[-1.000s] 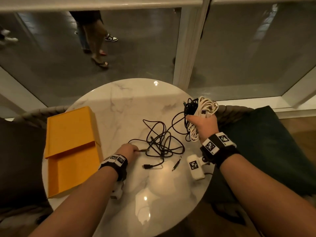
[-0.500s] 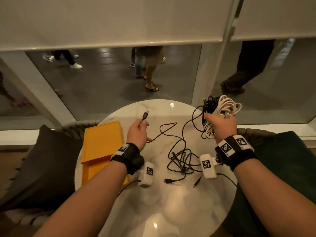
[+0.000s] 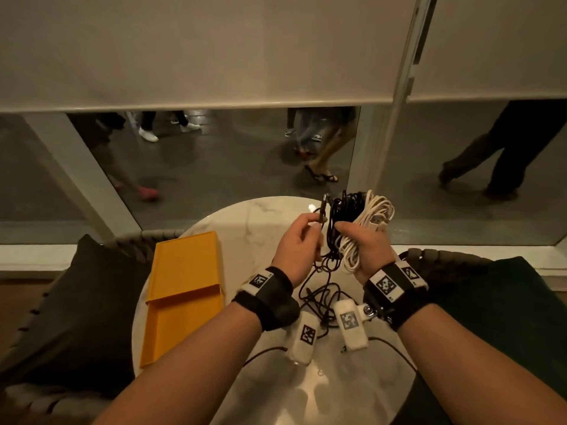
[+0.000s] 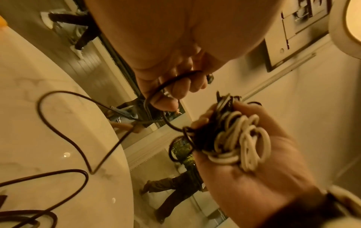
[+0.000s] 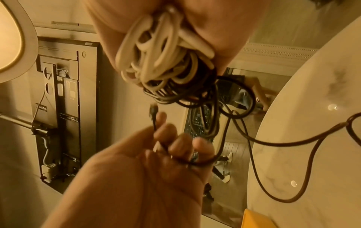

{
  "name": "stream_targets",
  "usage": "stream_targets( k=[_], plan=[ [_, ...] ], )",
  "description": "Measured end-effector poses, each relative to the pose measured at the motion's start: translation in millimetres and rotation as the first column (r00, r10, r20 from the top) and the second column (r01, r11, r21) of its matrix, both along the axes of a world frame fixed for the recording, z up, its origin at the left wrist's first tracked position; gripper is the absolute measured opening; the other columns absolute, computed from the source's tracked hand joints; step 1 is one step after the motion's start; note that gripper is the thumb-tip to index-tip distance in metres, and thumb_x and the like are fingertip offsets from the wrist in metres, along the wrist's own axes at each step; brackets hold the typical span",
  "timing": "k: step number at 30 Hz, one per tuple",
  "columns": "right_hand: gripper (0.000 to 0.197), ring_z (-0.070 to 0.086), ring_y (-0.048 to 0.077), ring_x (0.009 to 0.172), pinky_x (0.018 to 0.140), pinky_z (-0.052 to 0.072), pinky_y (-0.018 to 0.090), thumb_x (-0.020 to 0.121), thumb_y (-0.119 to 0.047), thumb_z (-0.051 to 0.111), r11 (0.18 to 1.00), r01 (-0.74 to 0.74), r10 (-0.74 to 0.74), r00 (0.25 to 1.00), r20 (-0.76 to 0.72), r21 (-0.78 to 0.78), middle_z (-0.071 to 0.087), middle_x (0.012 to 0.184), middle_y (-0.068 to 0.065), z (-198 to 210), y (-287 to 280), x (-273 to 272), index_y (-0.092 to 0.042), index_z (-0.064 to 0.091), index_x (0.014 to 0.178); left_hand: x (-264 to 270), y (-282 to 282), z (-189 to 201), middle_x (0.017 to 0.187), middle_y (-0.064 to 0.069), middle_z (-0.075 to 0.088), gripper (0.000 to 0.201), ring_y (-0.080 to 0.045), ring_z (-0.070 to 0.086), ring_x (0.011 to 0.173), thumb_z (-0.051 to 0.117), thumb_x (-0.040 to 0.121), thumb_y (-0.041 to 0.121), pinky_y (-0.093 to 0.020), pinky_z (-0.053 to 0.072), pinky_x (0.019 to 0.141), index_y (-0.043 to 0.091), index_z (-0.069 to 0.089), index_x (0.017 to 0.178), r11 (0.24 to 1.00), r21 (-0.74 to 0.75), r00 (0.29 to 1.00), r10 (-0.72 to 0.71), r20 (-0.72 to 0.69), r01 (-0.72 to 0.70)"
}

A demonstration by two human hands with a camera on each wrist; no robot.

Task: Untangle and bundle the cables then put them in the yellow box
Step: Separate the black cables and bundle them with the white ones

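A second ago the left hand (image 3: 297, 245) lay low on the marble table (image 3: 245, 228), pinching the end of the loose black cable (image 3: 319, 289). Half a second ago it had lifted that plug end up, well apart from the right hand (image 3: 366, 243). Now it has carried the plug (image 3: 322, 207) across until it sits just beside the right hand's bundle, next to the black coil (image 3: 345, 210) and the white coil (image 3: 372, 222). The cable's slack has gathered too: its wide spread of loops has drawn into a narrower tangle below both wrists. The right hand has risen slightly.
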State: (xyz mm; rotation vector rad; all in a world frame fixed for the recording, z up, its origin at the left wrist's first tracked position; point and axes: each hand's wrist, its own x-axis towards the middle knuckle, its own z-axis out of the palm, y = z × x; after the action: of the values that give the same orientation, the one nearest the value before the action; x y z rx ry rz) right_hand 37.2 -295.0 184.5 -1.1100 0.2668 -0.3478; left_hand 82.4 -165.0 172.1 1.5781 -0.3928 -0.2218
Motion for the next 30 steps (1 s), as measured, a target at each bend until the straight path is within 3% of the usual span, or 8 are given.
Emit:
stream_targets(
  k=[6,9,13,18,22,25,27,30],
  plan=[
    [0.024,0.069,0.035,0.086,0.068,0.061,0.043,0.091,0.001,0.056,0.979,-0.150,0.143,0.988,0.057,0.138,0.069,0.102,0.026,0,-10,-8,0.005,0.067,0.111,-12,-11,8,0.074,0.011,0.061,0.019,-0.016,0.055,0.062,0.056,0.099,0.016,-0.029,0.050,0.057,0.028,0.068,0.105,1.000,0.013,0.998,0.014,0.059,-0.015],
    [0.026,0.072,0.030,0.084,0.065,0.060,0.040,0.090,0.003,0.050,0.951,-0.241,0.222,0.968,0.114,0.193,0.073,0.098,0.019,2,-17,-13,0.000,0.072,0.103,-14,-17,13,0.088,0.007,0.062,0.016,-0.014,0.057,0.058,0.055,0.099,0.012,-0.025,0.049,0.054,0.019,0.068,0.104,1.000,0.027,1.000,0.014,0.028,-0.015],
    [0.030,0.071,0.031,0.093,0.065,0.059,0.041,0.081,-0.002,0.057,0.929,-0.320,0.292,0.942,0.164,0.187,0.073,0.105,0.017,-1,-24,-16,-0.008,0.077,0.103,-16,-20,19,0.073,-0.003,0.068,0.009,-0.014,0.062,0.053,0.060,0.096,0.013,-0.025,0.050,0.051,0.016,0.068,0.097,0.998,0.055,0.999,0.038,0.010,-0.038],
    [0.049,0.069,0.032,0.103,0.072,0.059,0.041,0.078,0.000,0.055,0.897,-0.393,0.362,0.916,0.174,0.201,0.068,0.126,0.017,0,-26,-18,0.002,0.058,0.127,-10,-17,25,0.066,-0.007,0.070,0.015,-0.018,0.062,0.054,0.070,0.090,0.015,-0.027,0.046,0.047,0.014,0.057,0.095,0.996,0.070,0.995,0.061,-0.084,-0.055],
    [0.042,0.072,0.030,0.093,0.070,0.062,0.041,0.075,0.000,0.058,0.913,-0.359,0.329,0.929,0.172,0.194,0.073,0.102,0.015,1,-26,-16,0.004,0.061,0.116,-3,-11,23,0.075,-0.008,0.072,0.035,-0.017,0.062,0.060,0.075,0.086,0.030,-0.030,0.051,0.059,0.021,0.043,0.095,0.994,0.109,0.986,0.022,-0.163,-0.004],
    [0.031,0.073,0.030,0.088,0.073,0.062,0.045,0.076,0.000,0.061,0.916,-0.341,0.308,0.936,0.171,0.213,0.074,0.094,0.017,4,-26,-14,0.001,0.066,0.107,2,-2,19,0.068,0.004,0.065,0.025,-0.007,0.059,0.061,0.061,0.094,0.040,-0.030,0.051,0.066,0.017,0.055,0.090,0.969,0.244,0.999,-0.041,0.005,0.039],
    [0.021,0.074,0.028,0.085,0.085,0.060,0.049,0.080,0.000,0.061,0.907,-0.309,0.264,0.946,0.186,0.287,0.074,0.090,0.015,10,-30,-10,-0.003,0.073,0.097,6,6,13,0.081,0.007,0.066,0.022,-0.007,0.059,0.073,0.054,0.097,0.044,-0.032,0.052,0.077,0.023,0.060,0.093,0.940,0.336,0.994,-0.088,0.063,0.062],
    [0.018,0.069,0.023,0.079,0.074,0.061,0.041,0.079,-0.005,0.061,0.859,-0.281,0.185,0.950,0.252,0.429,0.069,0.088,0.010,22,-37,-4,-0.004,0.074,0.091,13,24,0,0.102,0.009,0.062,0.010,-0.004,0.055,0.091,0.057,0.096,0.039,-0.025,0.045,0.082,0.029,0.058,0.098,0.914,0.397,0.983,0.005,0.182,-0.079]
  ],
)
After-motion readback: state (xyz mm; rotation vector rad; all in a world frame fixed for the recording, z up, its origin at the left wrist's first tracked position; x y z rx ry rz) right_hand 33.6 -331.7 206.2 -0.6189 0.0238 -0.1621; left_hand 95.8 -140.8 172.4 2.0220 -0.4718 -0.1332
